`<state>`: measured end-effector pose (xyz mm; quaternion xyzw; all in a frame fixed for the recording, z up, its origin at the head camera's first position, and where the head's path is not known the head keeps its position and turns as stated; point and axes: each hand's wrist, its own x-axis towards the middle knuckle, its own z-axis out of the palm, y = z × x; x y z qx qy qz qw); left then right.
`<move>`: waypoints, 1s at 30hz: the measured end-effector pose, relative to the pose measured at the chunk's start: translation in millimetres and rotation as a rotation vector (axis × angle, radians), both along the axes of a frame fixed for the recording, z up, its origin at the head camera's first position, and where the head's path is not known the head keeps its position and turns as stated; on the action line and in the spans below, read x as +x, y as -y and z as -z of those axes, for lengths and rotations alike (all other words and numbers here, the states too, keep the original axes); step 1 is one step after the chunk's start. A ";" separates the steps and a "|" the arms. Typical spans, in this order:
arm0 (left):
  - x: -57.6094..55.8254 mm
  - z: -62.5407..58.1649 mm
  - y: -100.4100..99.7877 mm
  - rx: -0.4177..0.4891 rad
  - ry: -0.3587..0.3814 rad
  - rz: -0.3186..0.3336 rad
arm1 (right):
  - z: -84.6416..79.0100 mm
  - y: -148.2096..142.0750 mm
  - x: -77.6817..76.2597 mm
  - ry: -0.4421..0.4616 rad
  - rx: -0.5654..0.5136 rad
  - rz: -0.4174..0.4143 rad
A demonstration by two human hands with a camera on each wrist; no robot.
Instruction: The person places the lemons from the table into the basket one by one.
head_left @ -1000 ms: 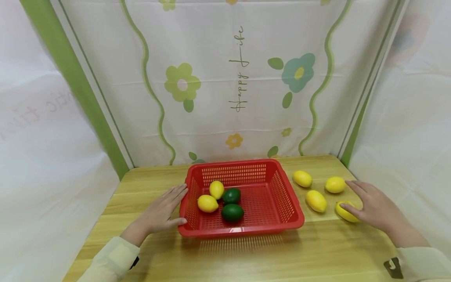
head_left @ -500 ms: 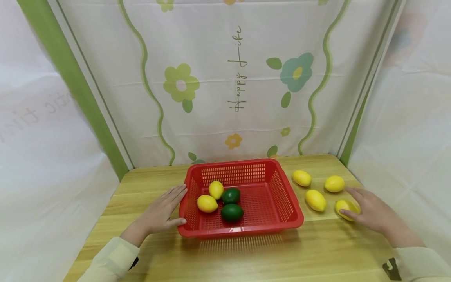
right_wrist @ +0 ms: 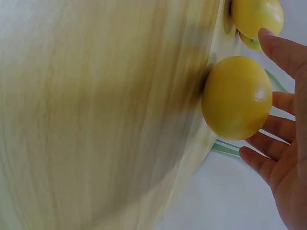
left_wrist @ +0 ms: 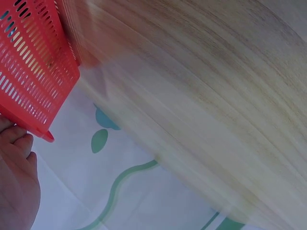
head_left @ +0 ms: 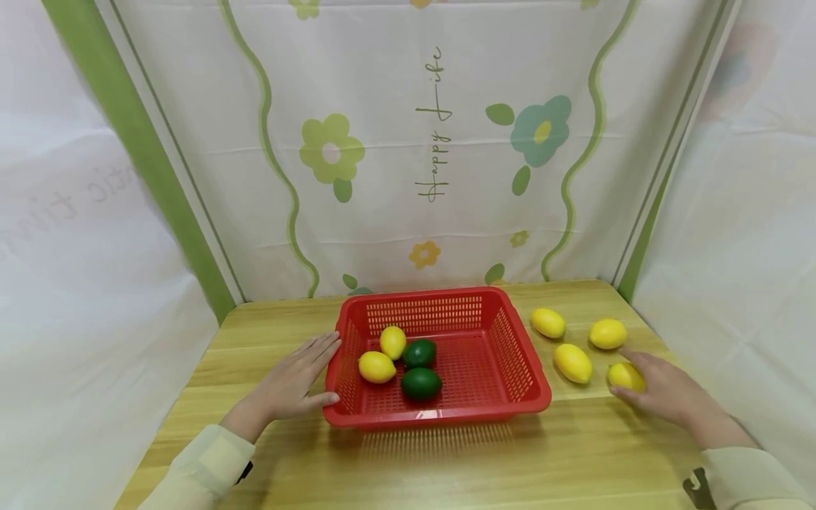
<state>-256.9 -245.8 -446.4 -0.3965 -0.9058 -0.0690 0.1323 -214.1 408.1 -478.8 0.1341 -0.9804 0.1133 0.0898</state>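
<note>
In the head view my left hand (head_left: 290, 379) lies along the left rim of a red plastic basket (head_left: 440, 418), fingers extended and thumb on the near corner. The left wrist view shows its fingertips at the basket's rim (left_wrist: 21, 117). My right hand (head_left: 669, 393) reaches around the nearest lemon (head_left: 627, 377) on the table. In the right wrist view the thumb stands apart from this lemon (right_wrist: 236, 98), and the spread fingers lie behind its far side; whether they touch it is hard to tell. Three other lemons lie close by, including one (head_left: 572, 363) to the left.
Inside the basket, two lemons (head_left: 377, 367) and two dark green oval fruits (head_left: 421, 384) sit toward the left. The wooden table (head_left: 408, 474) ends at a white patterned curtain (head_left: 382, 212) behind, with white sheets (head_left: 746, 234) at the sides.
My right hand has moved left and closer around the nearest lemon, its thumb and fingers coming to either side. The left hand stays at the basket rim.
</note>
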 end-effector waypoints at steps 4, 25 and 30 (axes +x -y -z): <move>-0.5 0.8 -0.3 -0.007 -0.003 -0.001 | 2.0 1.3 -0.6 0.014 -0.003 0.005; 0.3 -0.3 -0.8 -0.036 -0.034 0.005 | 6.7 3.1 -3.8 -0.007 0.010 -0.018; 0.2 -0.7 -1.2 -0.035 -0.053 0.015 | 7.5 2.5 -4.2 -0.015 0.004 -0.026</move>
